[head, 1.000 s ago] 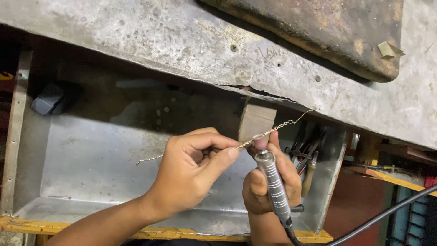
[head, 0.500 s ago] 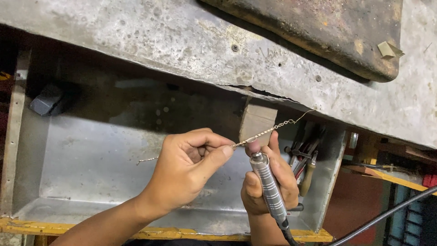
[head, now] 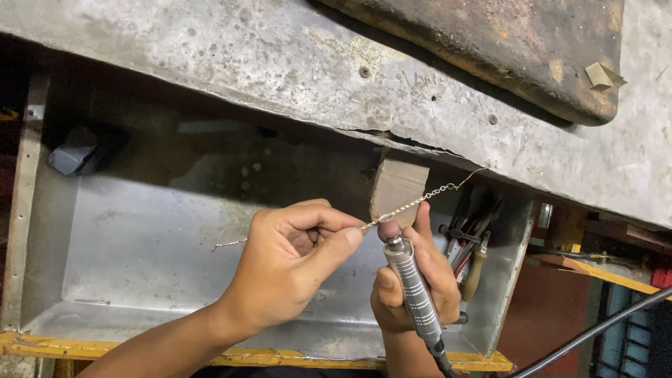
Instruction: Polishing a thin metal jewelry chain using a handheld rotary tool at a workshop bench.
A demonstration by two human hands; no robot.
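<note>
The left hand pinches one thin metal chain between thumb and forefinger, the fingers closed together on it. The chain runs up and right across a small wooden block, its other end trailing free to the left of the hand. Just right of that hand, the right hand is wrapped tight around one ribbed silver rotary handpiece, whose tip touches the chain at the block. A black cable leaves the handpiece toward the lower right.

Behind both hands sits a sheet-metal tray with a yellow front edge, slung under the worn grey desk. Right of the block, several pliers and hand tools hang together; I cannot count them. A dark rusty slab lies on the desk above, with one scrap of tan tape at its right.
</note>
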